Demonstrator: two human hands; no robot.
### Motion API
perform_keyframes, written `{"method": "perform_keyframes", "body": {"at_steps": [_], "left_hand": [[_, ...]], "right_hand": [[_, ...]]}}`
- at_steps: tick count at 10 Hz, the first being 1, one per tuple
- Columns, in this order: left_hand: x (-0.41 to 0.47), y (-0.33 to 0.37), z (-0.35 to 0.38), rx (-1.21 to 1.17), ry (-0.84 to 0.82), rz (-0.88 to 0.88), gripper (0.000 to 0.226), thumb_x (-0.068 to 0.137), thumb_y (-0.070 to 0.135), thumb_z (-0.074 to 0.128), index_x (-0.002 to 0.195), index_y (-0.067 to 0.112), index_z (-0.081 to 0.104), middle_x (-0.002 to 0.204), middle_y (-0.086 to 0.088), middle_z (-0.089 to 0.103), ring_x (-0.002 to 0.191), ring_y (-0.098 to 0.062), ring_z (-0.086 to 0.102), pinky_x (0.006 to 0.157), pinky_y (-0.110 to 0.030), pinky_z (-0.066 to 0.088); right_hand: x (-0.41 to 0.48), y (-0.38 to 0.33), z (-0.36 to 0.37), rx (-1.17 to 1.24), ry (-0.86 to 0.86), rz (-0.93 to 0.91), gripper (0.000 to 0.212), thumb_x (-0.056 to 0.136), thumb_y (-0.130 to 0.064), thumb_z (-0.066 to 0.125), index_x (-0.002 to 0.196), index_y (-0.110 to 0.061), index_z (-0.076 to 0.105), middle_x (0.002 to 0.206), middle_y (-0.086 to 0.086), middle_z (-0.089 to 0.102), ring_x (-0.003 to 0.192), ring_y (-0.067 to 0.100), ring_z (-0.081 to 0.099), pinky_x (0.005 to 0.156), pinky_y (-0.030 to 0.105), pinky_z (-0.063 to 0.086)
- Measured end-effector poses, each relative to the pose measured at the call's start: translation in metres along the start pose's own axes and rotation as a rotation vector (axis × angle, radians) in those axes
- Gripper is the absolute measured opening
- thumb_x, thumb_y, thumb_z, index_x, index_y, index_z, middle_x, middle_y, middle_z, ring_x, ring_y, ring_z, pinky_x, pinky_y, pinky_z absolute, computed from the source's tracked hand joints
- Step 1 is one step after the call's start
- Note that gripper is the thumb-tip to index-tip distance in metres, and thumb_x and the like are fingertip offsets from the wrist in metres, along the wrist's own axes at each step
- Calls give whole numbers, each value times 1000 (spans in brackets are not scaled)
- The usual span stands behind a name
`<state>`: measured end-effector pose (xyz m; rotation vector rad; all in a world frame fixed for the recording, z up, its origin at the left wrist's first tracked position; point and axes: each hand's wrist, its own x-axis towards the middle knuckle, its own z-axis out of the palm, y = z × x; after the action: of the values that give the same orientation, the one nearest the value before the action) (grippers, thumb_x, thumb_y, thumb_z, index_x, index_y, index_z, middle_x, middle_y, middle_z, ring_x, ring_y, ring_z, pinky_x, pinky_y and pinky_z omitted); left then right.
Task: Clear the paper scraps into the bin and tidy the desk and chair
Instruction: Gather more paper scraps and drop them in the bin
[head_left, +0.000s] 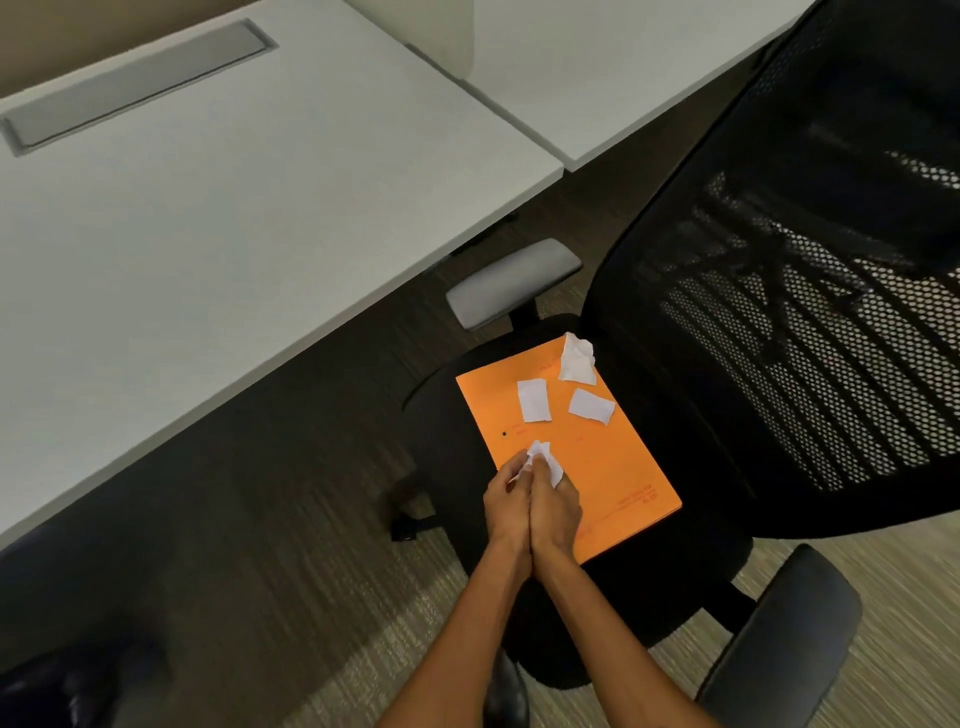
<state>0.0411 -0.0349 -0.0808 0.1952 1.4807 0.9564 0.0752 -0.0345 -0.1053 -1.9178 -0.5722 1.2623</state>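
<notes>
An orange folder (613, 467) lies on the seat of a black mesh office chair (779, 338). On the folder rest three white paper scraps: a crumpled one (577, 359) near the backrest, a flat one (533, 400) and another flat one (591, 406). My left hand (506, 501) and my right hand (555, 506) are pressed side by side over the folder's near edge. Together they pinch a crumpled white paper scrap (543, 456) at their fingertips.
A white desk (208, 234) with a grey cable flap (130, 88) spans the left. A second white desk (597, 67) is behind it. The chair's grey armrest (511, 283) is near the desk edge; a dark armrest (779, 634) is at the lower right. Carpet covers the floor.
</notes>
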Motion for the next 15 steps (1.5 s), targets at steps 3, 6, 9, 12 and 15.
{"method": "perform_keyframes", "body": {"at_steps": [3, 6, 9, 12, 15], "left_hand": [[-10, 38, -77, -83, 85, 110, 25, 97, 15, 62, 121, 15, 69, 117, -4, 72, 105, -15, 69, 85, -24, 57], [-17, 72, -208, -288, 235, 144, 22, 94, 11, 66, 115, 15, 72, 113, -7, 74, 104, -22, 71, 94, -35, 57], [-47, 90, -366, -484, 375, 161, 16, 93, 14, 67, 105, 22, 76, 103, -3, 77, 94, -18, 75, 79, -27, 61], [-89, 77, -530, -628, 533, 190, 17, 93, 22, 66, 105, 28, 77, 101, 0, 77, 92, -19, 75, 74, -28, 61], [-112, 29, -693, -758, 687, 185, 20, 94, 25, 63, 109, 29, 76, 113, -4, 74, 102, -22, 72, 79, -28, 58]], "right_hand": [[-54, -10, 58, -125, -114, -134, 32, 93, -57, 49, 103, -32, 66, 90, -17, 68, 86, 4, 65, 71, 19, 47], [-147, -3, 168, -255, -177, -163, 31, 95, -49, 52, 77, -32, 70, 69, -18, 68, 76, 0, 67, 62, 16, 45], [-265, 31, 270, -316, -375, -158, 31, 96, -50, 52, 79, -31, 69, 79, -11, 71, 77, 5, 66, 67, 24, 47], [-392, 109, 366, -380, -520, -136, 30, 92, -58, 56, 73, -36, 67, 69, -14, 69, 72, 7, 69, 62, 24, 53], [-504, 199, 443, -509, -781, -147, 21, 96, -49, 56, 81, -39, 67, 82, -12, 72, 81, 6, 69, 75, 29, 57]]}}
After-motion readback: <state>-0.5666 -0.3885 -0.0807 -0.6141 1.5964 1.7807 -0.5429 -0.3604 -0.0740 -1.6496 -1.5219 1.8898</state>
